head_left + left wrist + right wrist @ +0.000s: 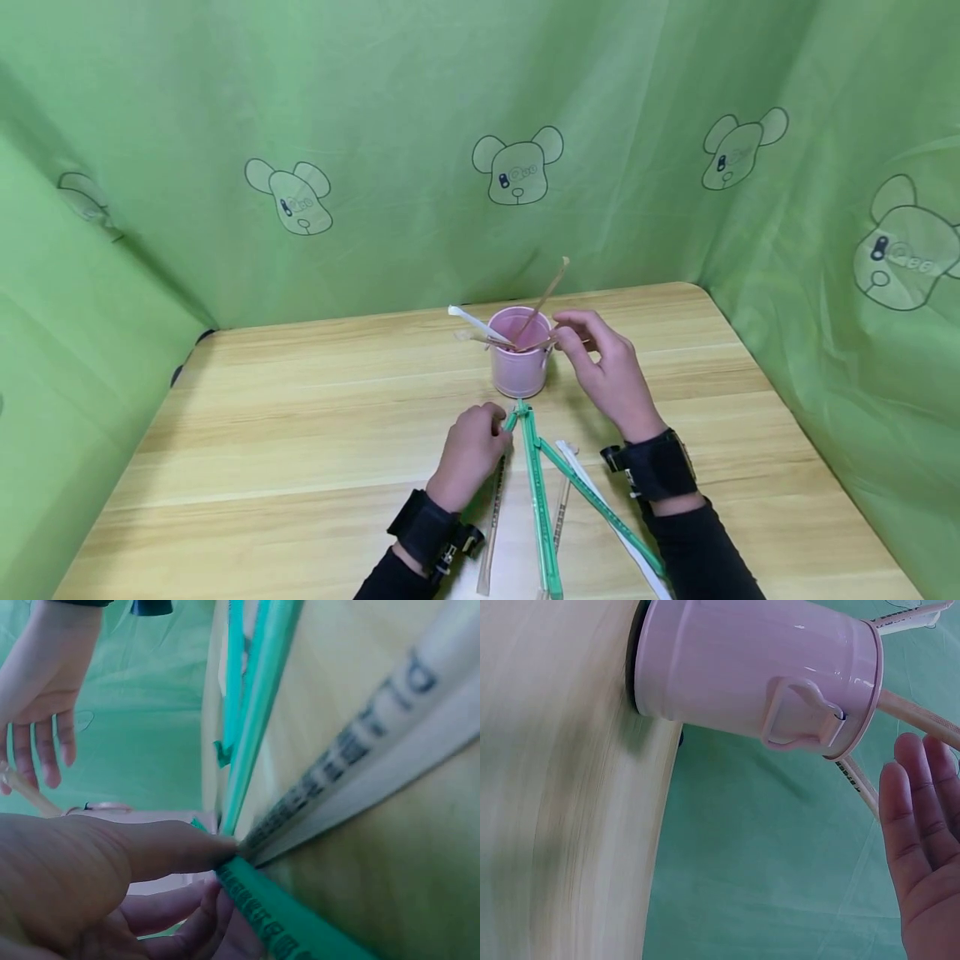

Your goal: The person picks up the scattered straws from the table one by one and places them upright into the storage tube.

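Observation:
My left hand (pixel 471 450) pinches the upper end of a green-wrapped straw (pixel 277 915) between thumb and curled fingers. Right beside its thumb lies a printed, clear-wrapped straw (pixel 491 525). At the bucket's right rim, my right hand (pixel 603 367) has thumb and index finger around a brown wrapped straw (pixel 919 720), whose lower end is inside the bucket. The other fingers (pixel 904 832) are straight; the right thumb is outside the right wrist view. The pink bucket (pixel 519 379) stands upright and holds several straws, including a white one (pixel 476 321) and a tall brown one (pixel 551 287).
More green-wrapped straws (pixel 536 500) lie on the wooden table (pixel 300 433) between my forearms. A white-wrapped straw (pixel 637 554) and another clear-wrapped one (pixel 562 504) are beside them. Green cloth (pixel 405 183) with printed bear heads surrounds the back and sides.

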Demonstrator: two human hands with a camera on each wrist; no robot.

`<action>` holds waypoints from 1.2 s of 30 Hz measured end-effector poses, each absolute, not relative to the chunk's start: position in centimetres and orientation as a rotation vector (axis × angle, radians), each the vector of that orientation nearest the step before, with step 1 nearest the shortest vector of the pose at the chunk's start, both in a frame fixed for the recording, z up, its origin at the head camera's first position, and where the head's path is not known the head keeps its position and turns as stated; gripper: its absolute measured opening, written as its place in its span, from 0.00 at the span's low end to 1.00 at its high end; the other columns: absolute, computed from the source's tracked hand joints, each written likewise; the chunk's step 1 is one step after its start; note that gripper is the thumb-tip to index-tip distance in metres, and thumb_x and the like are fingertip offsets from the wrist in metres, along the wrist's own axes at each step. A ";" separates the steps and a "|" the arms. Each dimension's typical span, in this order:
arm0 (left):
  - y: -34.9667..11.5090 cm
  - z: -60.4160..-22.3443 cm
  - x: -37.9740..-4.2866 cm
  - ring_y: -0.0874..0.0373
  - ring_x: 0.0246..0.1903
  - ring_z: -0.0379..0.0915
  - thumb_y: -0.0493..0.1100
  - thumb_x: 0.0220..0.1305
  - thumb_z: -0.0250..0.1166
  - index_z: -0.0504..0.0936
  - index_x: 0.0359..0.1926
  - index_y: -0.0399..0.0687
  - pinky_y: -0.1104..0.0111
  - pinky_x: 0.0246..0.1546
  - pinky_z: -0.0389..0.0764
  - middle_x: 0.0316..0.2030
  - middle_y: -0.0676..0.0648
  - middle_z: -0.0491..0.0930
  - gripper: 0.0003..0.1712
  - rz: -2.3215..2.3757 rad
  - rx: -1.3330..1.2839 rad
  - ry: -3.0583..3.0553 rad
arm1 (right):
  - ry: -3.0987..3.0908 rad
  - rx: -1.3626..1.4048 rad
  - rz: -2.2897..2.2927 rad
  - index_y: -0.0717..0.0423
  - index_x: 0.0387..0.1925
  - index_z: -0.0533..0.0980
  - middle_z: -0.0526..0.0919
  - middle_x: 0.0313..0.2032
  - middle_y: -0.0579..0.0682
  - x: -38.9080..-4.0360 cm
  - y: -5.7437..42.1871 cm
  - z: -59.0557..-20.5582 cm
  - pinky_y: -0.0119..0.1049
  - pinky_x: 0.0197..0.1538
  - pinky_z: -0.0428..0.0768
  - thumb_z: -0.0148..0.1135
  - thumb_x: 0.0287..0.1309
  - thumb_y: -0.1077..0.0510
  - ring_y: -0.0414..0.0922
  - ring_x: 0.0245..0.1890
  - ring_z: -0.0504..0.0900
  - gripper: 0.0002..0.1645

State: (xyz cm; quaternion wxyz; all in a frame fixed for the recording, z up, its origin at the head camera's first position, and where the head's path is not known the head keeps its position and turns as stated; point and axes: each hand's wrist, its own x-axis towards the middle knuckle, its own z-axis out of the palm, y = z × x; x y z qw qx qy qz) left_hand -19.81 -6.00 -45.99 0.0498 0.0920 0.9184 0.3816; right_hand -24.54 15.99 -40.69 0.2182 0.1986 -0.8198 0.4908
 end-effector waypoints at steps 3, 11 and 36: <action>-6.3 -45.7 -19.9 0.60 0.23 0.66 0.31 0.69 0.69 0.87 0.44 0.31 0.70 0.25 0.69 0.27 0.51 0.74 0.06 1.217 0.296 2.742 | -2.261 0.555 1.375 0.50 0.62 0.80 0.89 0.48 0.47 -24.6 16.1 -40.7 0.37 0.45 0.82 0.56 0.82 0.52 0.52 0.43 0.88 0.17; -6.7 -44.7 -19.8 0.59 0.27 0.72 0.31 0.69 0.69 0.85 0.42 0.35 0.69 0.28 0.74 0.30 0.51 0.79 0.03 1.325 0.302 2.644 | -2.228 0.555 1.420 0.54 0.61 0.81 0.87 0.46 0.48 -24.9 16.1 -40.8 0.41 0.44 0.88 0.47 0.86 0.54 0.44 0.40 0.88 0.18; -10.5 -36.6 -19.4 0.53 0.45 0.86 0.36 0.70 0.73 0.88 0.48 0.42 0.64 0.46 0.88 0.45 0.48 0.88 0.08 2.196 0.522 2.548 | -2.222 0.570 1.482 0.58 0.59 0.81 0.88 0.45 0.51 -25.2 15.9 -41.2 0.36 0.42 0.87 0.44 0.87 0.56 0.46 0.38 0.87 0.20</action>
